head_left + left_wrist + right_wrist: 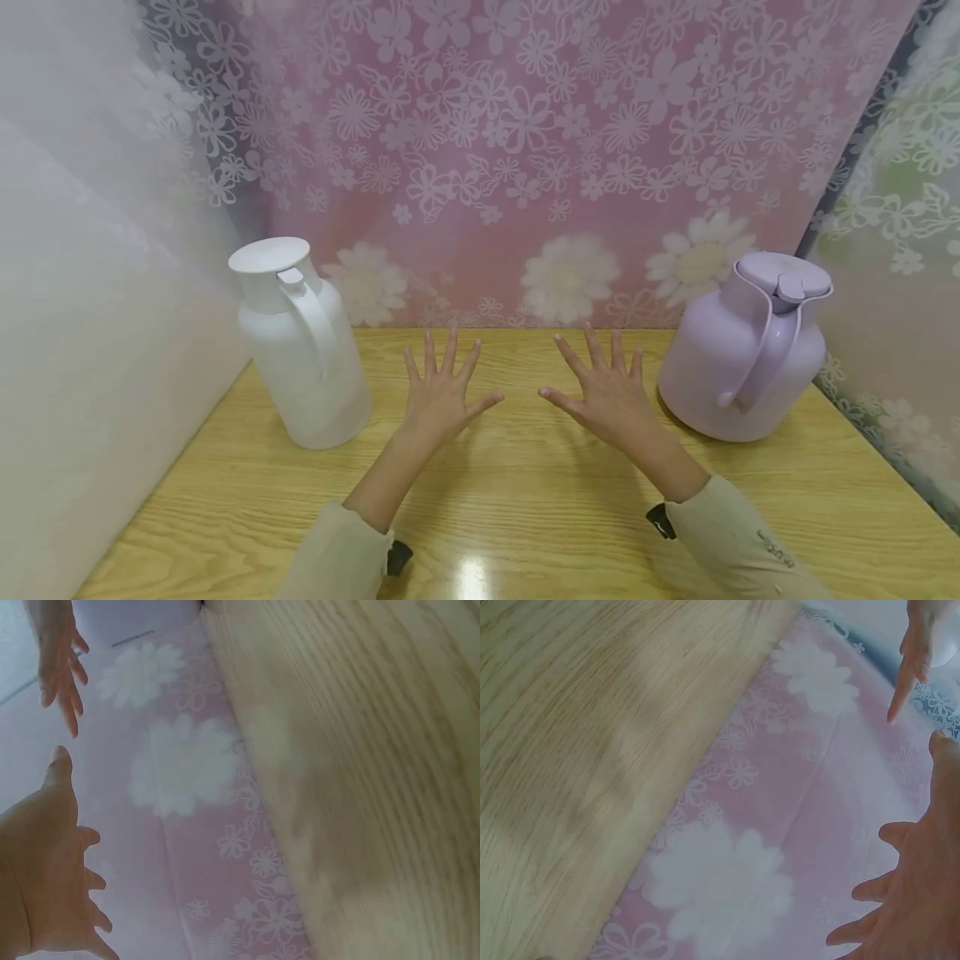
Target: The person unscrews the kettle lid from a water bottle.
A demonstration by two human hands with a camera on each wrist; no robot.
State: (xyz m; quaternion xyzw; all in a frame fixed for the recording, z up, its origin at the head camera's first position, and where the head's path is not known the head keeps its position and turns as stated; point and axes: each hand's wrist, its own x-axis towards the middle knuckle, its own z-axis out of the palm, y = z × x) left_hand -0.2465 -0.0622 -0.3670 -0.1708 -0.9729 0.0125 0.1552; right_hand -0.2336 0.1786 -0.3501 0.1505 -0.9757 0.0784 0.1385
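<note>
My left hand [438, 402] is held over the middle of the wooden table, fingers straight and spread, holding nothing. Beside it on the right, my right hand [609, 398] is spread the same way and also holds nothing; the two thumbs point toward each other with a gap between them. To the left of my left hand stands a white thermos jug [311, 358] with a round lid, its handle turned toward me. A lilac thermos jug [738, 358], wider and shorter, stands right of my right hand, its handle facing me too. Both wrist views show the two spread hands apart.
The wooden table [480, 500] runs back to a pink flowered curtain [480, 167]. A pale wall-like sheet [97, 292] borders the left side, and a flowered sheet [892, 333] borders the right. Dark straps show at both sleeve cuffs.
</note>
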